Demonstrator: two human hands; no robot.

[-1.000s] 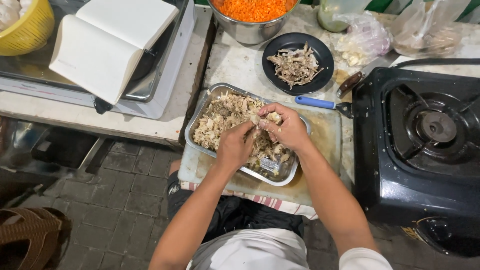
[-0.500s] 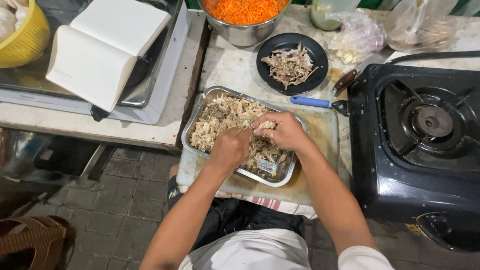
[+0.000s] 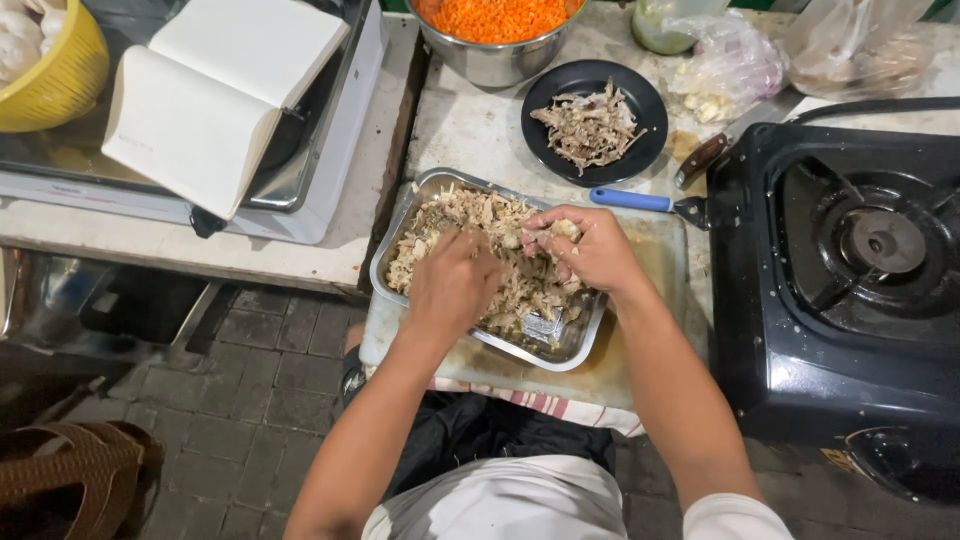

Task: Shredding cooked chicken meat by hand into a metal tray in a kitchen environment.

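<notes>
Mostly shredded already. Metal tray (image 3: 392, 268) on cutting board (image 3: 655, 262), holding pale shredded meat (image 3: 462, 215) across most of the bottom; bare metal showing only at near right corner (meat thinner there). Both hands inside tray. Left hand (image 3: 452, 283) palm down over middle of heap, fingers curled into the shreds; whether pinching a piece, cannot tell, fingertips hidden under the hand. Right hand (image 3: 590, 245) at far right side of tray, fingers closed on a small pale lump (image 3: 563, 228) not yet pulled apart. Judged: bulk of pulling done, this lump and perhaps a few coarse bits under the hands left; no whole pieces seen elsewhere in tray.

Black plate (image 3: 632, 100) beyond tray with darker scraps (image 3: 588, 125), likely discarded bits (skin or bone, too small to tell). Blue-handled tool (image 3: 630, 199) lying between plate and tray, untouched. Bowl (image 3: 495, 62) of grated orange vegetable at far edge. Black stove (image 3: 760, 300) to right, burner unlit. Open notebook (image 3: 215, 100) on second stove at left. Yellow basket (image 3: 60, 85) at far left. Plastic bags (image 3: 735, 60) at far right.
</notes>
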